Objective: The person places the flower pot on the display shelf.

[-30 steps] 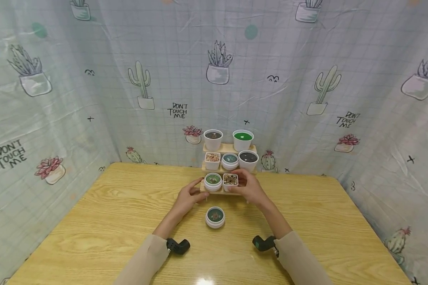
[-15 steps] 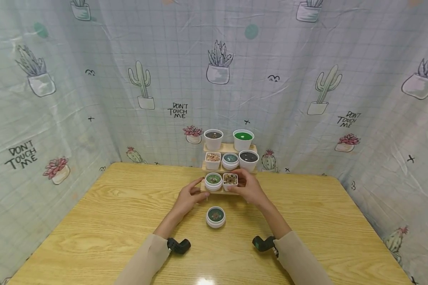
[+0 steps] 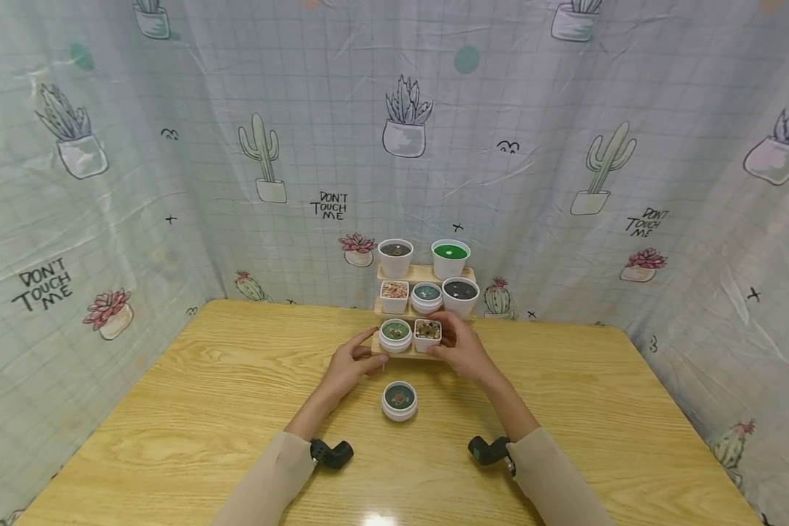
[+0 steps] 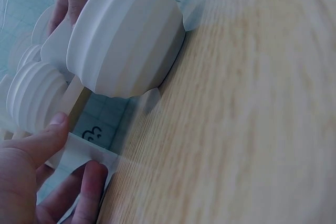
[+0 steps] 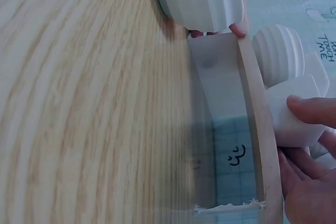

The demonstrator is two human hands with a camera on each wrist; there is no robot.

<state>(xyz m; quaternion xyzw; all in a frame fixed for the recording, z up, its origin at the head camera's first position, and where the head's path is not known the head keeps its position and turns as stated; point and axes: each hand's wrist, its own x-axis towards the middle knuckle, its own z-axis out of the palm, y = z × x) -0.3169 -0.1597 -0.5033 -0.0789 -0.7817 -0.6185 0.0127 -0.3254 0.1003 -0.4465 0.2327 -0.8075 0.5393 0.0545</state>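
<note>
In the head view, a small tiered wooden stand (image 3: 460, 275) bears several white pots. My left hand (image 3: 348, 365) holds the left end of its lowest shelf, thumb on the front edge and fingers curled below. On that shelf, a square white pot with pebbles (image 3: 427, 337) stands right of a round ribbed pot with green filling (image 3: 395, 336). My right hand (image 3: 463, 351) holds the square pot from its right side; the right wrist view shows the thumb (image 5: 310, 109) at its white wall. A round white pot with dark green filling (image 3: 399, 403) sits on the table before the stand.
On the middle tier are a square pot of pale chips (image 3: 394, 298), a low round pot (image 3: 427, 299) and a dark-filled pot (image 3: 460, 296). A grey-filled pot (image 3: 395, 260) and a green-filled pot (image 3: 450, 260) occupy the top tier. A cactus-print curtain (image 3: 342, 109) hangs behind the wooden table (image 3: 237, 380).
My right thumb has slid slightly right across the square pot's front, towards its corner. The left hand keeps its hold on the stand. The head view has shifted a little.
</note>
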